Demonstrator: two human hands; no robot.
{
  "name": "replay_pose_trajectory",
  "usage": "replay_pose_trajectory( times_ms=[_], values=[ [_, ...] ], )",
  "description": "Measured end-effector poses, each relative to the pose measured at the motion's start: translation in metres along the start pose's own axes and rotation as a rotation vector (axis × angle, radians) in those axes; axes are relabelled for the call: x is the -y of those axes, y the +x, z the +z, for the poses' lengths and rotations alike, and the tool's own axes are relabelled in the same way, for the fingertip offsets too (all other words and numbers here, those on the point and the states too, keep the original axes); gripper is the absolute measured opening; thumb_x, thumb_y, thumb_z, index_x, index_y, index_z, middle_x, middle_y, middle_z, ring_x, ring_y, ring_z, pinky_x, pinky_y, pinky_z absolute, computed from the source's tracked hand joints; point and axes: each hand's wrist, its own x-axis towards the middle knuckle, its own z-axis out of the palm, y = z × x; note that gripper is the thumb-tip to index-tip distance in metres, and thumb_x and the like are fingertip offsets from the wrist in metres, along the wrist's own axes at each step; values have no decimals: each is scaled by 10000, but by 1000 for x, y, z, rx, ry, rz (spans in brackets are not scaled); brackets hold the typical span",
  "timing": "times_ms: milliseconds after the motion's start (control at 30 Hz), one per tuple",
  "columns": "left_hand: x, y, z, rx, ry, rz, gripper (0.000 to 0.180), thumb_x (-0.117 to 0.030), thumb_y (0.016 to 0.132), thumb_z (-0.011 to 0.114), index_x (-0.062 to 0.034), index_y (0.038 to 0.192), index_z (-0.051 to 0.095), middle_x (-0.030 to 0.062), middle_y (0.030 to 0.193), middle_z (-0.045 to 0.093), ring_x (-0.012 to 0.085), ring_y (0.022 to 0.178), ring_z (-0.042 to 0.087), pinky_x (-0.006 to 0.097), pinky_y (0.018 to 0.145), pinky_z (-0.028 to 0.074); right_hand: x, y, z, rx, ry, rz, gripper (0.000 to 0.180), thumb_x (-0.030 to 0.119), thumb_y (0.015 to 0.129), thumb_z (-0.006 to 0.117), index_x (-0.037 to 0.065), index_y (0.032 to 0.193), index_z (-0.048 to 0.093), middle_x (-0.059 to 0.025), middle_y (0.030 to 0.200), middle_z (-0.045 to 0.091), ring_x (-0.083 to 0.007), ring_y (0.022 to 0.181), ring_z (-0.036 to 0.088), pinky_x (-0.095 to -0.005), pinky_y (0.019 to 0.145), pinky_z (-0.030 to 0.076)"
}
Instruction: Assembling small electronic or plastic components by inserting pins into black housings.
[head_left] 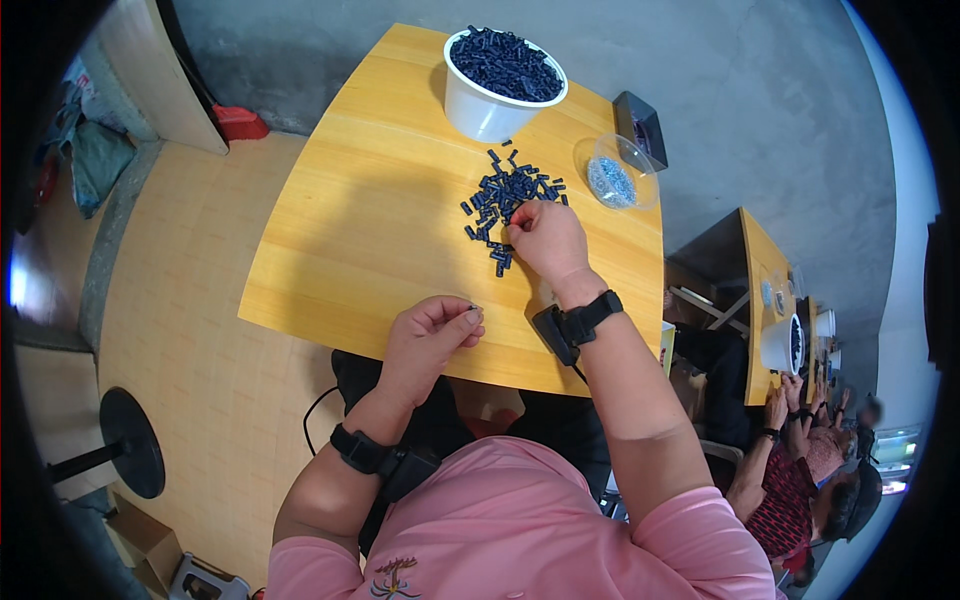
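Item: sorting step, I judge. My right hand [545, 238] pinches into the dark parts pile [505, 205] mid-counter; left hand [432, 335], near edge, pinches one small part [472, 307]. Next calls for mating both.

The yellow wooden table [340, 230] carries a white bowl [487, 108], loose dark pieces [505, 200], a clear dish [618, 172] and a black box [640, 122].

A small assembly workroom, by the look of it: bare concrete wall [760, 90], rows of plain wooden worktops [350, 240], each carrying a white tub [485, 110] of small dark parts, with other workers [800, 470] seated at the next worktop [760, 290].
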Motion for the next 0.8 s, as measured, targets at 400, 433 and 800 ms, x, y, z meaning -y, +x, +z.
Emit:
replay_pose_trajectory(
  times_ms=[400, 433, 800],
  values=[
    [-1, 0, 2, -19, -13, -14, 149, -109, 854, 612, 3, 951, 607, 56, 852, 635, 120, 760, 603, 236, 701, 498, 6, -32, -15, 12, 125, -51, 113, 145, 685, 624, 40, 726, 619, -154, 700, 616, -318, 678, 607, -385, 610, 483],
    [-2, 1, 3, -28, -27, -36, 152, -110, 853, 613, 4, 953, 608, 55, 851, 634, 119, 760, 602, 235, 697, 498, 6, -44, -17, 8, 131, -47, 113, 145, 685, 624, 40, 726, 619, -154, 700, 616, -318, 678, 607, -385, 610, 483],
    [-3, -13, 32, -5, 149, -64, 171, -133, 850, 625, -6, 963, 610, 47, 822, 642, 102, 685, 610, 214, 639, 503, 1, -125, -31, 103, 311, -302, 154, 110, 656, 656, 16, 766, 604, -135, 704, 580, -279, 647, 595, -352, 573, 473]
  ],
)
